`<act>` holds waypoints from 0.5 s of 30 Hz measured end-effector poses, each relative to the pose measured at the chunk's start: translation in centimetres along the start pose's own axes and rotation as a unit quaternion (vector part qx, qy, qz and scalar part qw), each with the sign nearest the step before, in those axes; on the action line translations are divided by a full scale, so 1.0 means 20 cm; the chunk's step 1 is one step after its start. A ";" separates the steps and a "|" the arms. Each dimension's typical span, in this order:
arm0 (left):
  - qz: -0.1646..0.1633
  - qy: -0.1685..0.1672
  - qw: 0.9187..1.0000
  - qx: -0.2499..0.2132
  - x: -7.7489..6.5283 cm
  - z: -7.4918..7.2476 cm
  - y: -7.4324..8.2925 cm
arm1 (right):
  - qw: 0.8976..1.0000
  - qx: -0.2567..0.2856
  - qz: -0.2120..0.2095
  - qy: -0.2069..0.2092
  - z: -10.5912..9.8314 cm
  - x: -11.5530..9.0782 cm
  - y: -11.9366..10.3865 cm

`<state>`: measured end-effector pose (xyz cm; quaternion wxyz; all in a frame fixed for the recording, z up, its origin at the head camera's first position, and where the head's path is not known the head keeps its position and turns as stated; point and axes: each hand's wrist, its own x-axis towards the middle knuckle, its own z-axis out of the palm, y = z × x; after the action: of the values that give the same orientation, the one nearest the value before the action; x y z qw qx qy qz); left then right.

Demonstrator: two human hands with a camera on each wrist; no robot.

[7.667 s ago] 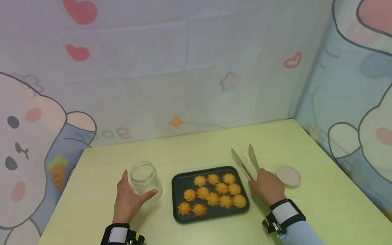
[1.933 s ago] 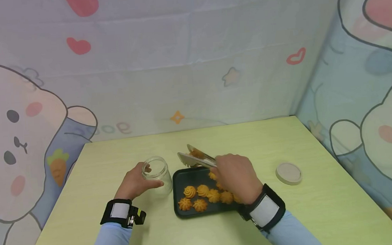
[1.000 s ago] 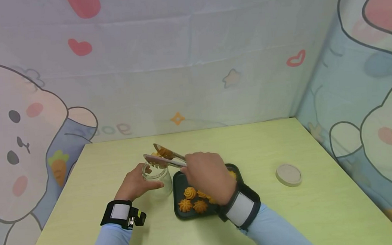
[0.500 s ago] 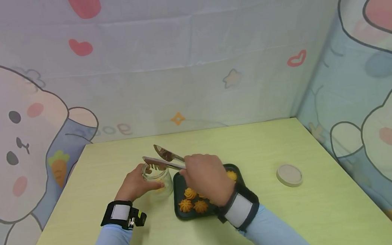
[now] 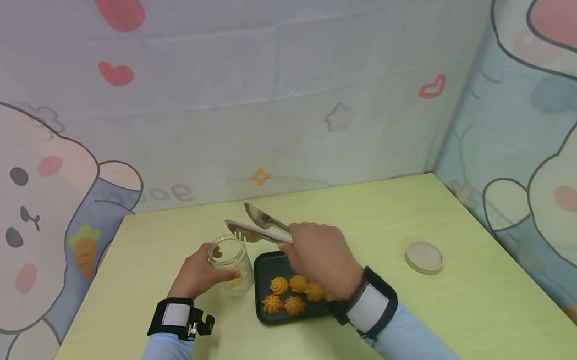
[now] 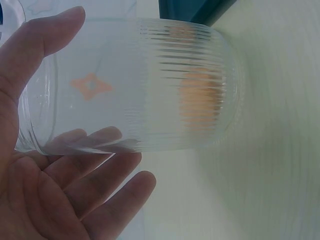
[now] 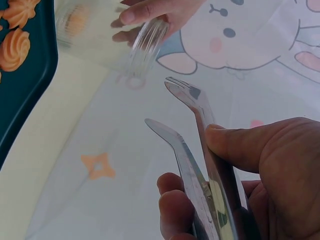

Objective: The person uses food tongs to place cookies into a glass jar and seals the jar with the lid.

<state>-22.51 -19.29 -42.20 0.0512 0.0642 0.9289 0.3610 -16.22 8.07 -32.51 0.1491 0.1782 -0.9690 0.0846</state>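
Note:
My left hand [image 5: 200, 272] holds a clear glass jar [image 5: 246, 270] upright, thumb on the near side and fingers behind it. A golden piped cookie [image 6: 200, 100] lies at the bottom of the jar in the left wrist view. Metal tongs [image 5: 264, 225] are gripped in my right hand [image 5: 323, 257], their tips spread apart with nothing between them, just above and to the right of the jar's mouth. Under the right hand sits a dark baking tray [image 5: 266, 263] with several piped cookies [image 5: 279, 285]; the hand hides part of the tray and some cookies.
A round whitish lid [image 5: 424, 257] lies on the pale yellow table [image 5: 474, 301], to the right of the tray. Behind the table hangs a cloth [image 5: 283, 92] printed with cartoon figures.
The tongs carried a cookie from the tray to over the jar and let it drop in. Since then they have moved back slightly up and right. The left hand keeps holding the jar.

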 end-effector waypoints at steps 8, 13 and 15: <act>-0.004 -0.003 1.000 0.001 0.00 0.01 0.00 | 0.999 0.002 0.010 0.040 0.02 -0.03 0.10; -0.005 -0.003 1.000 0.002 0.00 0.01 -0.01 | 0.999 0.004 0.016 0.048 0.02 -0.06 0.16; -0.004 -0.002 1.000 0.003 0.00 0.01 0.00 | 0.999 0.009 0.019 0.048 0.03 -0.07 0.18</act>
<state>-22.57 -19.24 -42.35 0.0541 0.0616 0.9301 0.3580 -16.46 11.73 -33.87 0.1919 0.1571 -0.9632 0.1040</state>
